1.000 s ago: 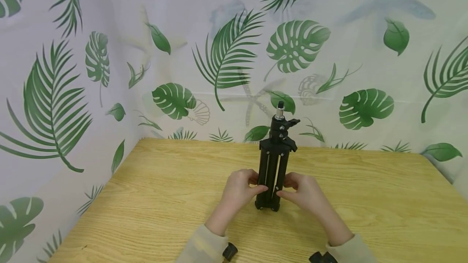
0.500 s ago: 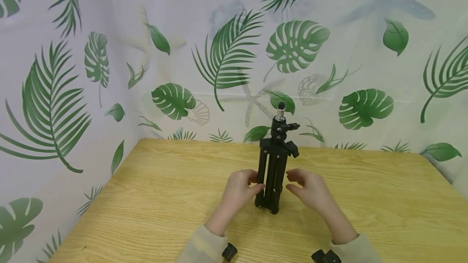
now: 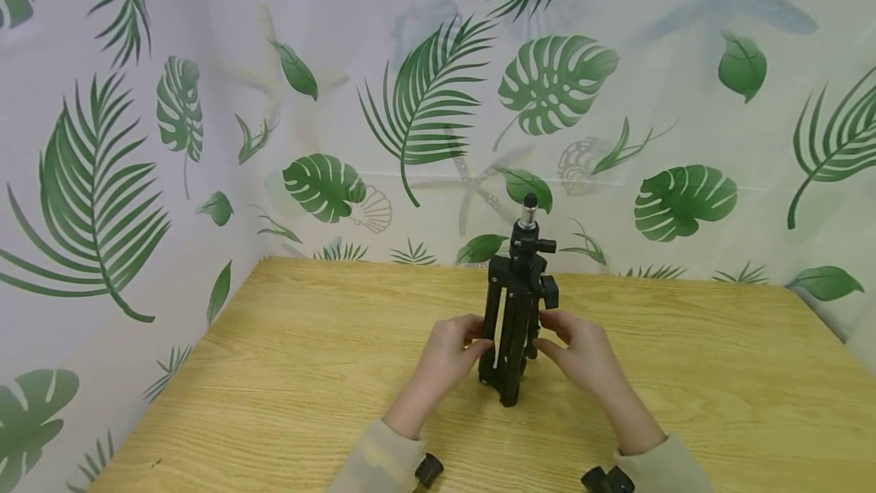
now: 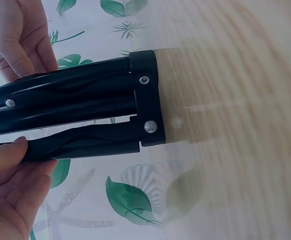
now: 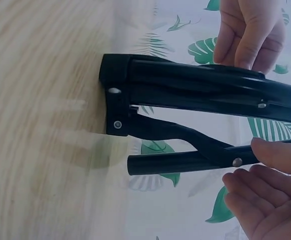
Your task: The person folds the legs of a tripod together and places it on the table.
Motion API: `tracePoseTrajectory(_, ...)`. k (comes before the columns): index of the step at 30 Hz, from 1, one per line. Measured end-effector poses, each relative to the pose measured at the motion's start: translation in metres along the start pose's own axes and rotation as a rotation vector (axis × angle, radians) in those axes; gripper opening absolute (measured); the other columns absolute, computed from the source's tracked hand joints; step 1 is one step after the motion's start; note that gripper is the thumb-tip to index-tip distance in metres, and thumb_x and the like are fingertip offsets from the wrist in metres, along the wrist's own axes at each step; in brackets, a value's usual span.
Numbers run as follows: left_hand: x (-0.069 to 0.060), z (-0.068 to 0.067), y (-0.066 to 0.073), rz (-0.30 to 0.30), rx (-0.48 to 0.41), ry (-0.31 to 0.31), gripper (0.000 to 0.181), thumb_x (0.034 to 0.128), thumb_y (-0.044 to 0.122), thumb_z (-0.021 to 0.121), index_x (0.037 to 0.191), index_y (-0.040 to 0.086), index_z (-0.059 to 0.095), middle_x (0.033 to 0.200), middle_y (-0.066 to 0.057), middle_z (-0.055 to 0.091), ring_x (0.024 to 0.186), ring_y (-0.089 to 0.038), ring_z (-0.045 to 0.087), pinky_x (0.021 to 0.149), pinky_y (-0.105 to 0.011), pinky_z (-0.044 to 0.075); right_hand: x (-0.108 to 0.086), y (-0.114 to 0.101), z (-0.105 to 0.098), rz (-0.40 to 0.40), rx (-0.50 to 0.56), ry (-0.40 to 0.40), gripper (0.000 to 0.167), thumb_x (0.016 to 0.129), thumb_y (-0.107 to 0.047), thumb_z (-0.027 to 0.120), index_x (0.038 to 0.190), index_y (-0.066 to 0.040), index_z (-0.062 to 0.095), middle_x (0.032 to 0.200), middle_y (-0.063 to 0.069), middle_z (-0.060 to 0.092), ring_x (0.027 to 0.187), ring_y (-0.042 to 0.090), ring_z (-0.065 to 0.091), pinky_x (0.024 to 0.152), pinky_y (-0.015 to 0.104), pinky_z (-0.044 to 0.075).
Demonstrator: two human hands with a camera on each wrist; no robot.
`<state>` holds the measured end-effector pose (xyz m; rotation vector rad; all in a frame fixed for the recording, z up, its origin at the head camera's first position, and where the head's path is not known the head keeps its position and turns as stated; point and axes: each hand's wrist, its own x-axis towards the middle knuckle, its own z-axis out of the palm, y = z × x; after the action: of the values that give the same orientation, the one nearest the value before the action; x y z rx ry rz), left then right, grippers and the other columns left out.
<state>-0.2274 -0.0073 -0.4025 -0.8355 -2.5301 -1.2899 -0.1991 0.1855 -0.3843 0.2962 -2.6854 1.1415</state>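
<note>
A black folding light stand (image 3: pixel 518 333) stands upright on the wooden table, topped by a silver spigot and two dark knobs on its right side. My left hand (image 3: pixel 448 345) pinches its left leg (image 4: pixel 85 144) between thumb and fingers. On the other side, my right hand (image 3: pixel 578 348) holds the right leg (image 5: pixel 185 162), thumb above and fingers beneath in the right wrist view. That leg's foot is swung out from the bottom hub (image 5: pixel 116 95), joined by a slanting brace (image 5: pixel 175 131). In the left wrist view the left leg lies close to the hub.
The wood-grain table (image 3: pixel 308 371) reaches back to a white cloth (image 3: pixel 383 120) printed with green leaves, which also hangs along the left. Black wrist devices (image 3: pixel 428 470) sit at both sleeves (image 3: pixel 383 459).
The stand has turned, its knobs shifting round on the right. My right hand let go of the stand, moved off to the right, then took the right leg, which now splays outward.
</note>
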Motion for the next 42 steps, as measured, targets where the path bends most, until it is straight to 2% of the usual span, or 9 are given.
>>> tracePoseTrajectory(6,0.001,0.002,-0.001,0.012,0.005,-0.021,0.016,0.0832,0.003,0.059,0.098,-0.002,0.062,0.088,-0.010,0.064,0.079,-0.014,0.061,0.067,-0.017,0.046,0.000,0.002,0.001,-0.021,-0.021,0.021,0.027,0.080,0.002,0.062,0.106,0.007,0.057,0.104,0.024,0.059,0.098,0.037,0.054,0.081,0.044,0.044)
tracePoseTrajectory(11,0.001,0.003,-0.001,0.009,0.028,-0.040,0.016,0.0858,0.003,0.055,0.100,-0.002,0.060,0.088,-0.010,0.063,0.078,-0.013,0.060,0.065,-0.018,0.046,0.000,0.002,0.001,-0.016,0.000,0.006,0.024,0.081,0.004,0.059,0.105,0.005,0.058,0.103,0.024,0.059,0.096,0.036,0.055,0.078,0.043,0.046)
tracePoseTrajectory(17,0.001,0.004,0.000,0.013,0.019,-0.030,0.017,0.0858,0.002,0.055,0.101,-0.002,0.060,0.090,-0.010,0.063,0.080,-0.014,0.060,0.066,-0.019,0.047,0.001,0.003,0.002,-0.029,0.013,0.014,0.022,0.081,0.006,0.058,0.103,0.004,0.059,0.099,0.023,0.061,0.092,0.035,0.058,0.073,0.041,0.048)
tracePoseTrajectory(24,0.001,0.001,-0.005,-0.009,-0.025,-0.017,0.024,0.0854,0.009,0.058,0.108,-0.001,0.060,0.103,-0.011,0.062,0.095,-0.018,0.058,0.078,-0.025,0.046,0.001,0.005,0.004,-0.036,0.013,0.022,0.018,0.080,0.006,0.059,0.097,0.001,0.061,0.090,0.016,0.064,0.084,0.030,0.061,0.070,0.039,0.049)
tracePoseTrajectory(27,-0.001,-0.004,-0.008,-0.025,-0.039,-0.015,0.030,0.0846,0.011,0.059,0.112,-0.001,0.058,0.108,-0.013,0.059,0.099,-0.021,0.056,0.080,-0.029,0.046,0.001,0.004,0.003,-0.030,0.019,0.012,0.018,0.079,0.006,0.060,0.097,0.001,0.061,0.088,0.015,0.064,0.083,0.029,0.061,0.069,0.038,0.049)
tracePoseTrajectory(29,-0.001,-0.008,-0.008,-0.015,-0.054,-0.019,0.032,0.0838,0.011,0.060,0.113,-0.002,0.057,0.110,-0.014,0.058,0.101,-0.022,0.056,0.081,-0.029,0.046,0.000,0.003,0.003,-0.023,0.017,0.008,0.018,0.079,0.006,0.060,0.097,0.001,0.060,0.088,0.014,0.064,0.083,0.028,0.061,0.069,0.037,0.049)
tracePoseTrajectory(35,-0.001,-0.018,-0.007,0.011,-0.121,-0.062,0.032,0.0826,0.011,0.062,0.112,-0.001,0.057,0.110,-0.013,0.058,0.102,-0.021,0.054,0.083,-0.028,0.044,0.000,0.002,-0.001,-0.010,-0.006,0.003,0.017,0.077,0.006,0.062,0.094,0.003,0.060,0.087,0.014,0.063,0.081,0.029,0.061,0.068,0.037,0.049)
tracePoseTrajectory(42,0.001,-0.018,-0.006,-0.028,-0.165,-0.125,0.028,0.0825,0.014,0.063,0.106,-0.001,0.061,0.105,-0.011,0.061,0.097,-0.020,0.057,0.081,-0.030,0.045,-0.001,0.001,-0.002,-0.001,-0.017,-0.011,0.018,0.075,0.006,0.064,0.093,0.003,0.060,0.085,0.012,0.063,0.079,0.029,0.061,0.066,0.036,0.050)
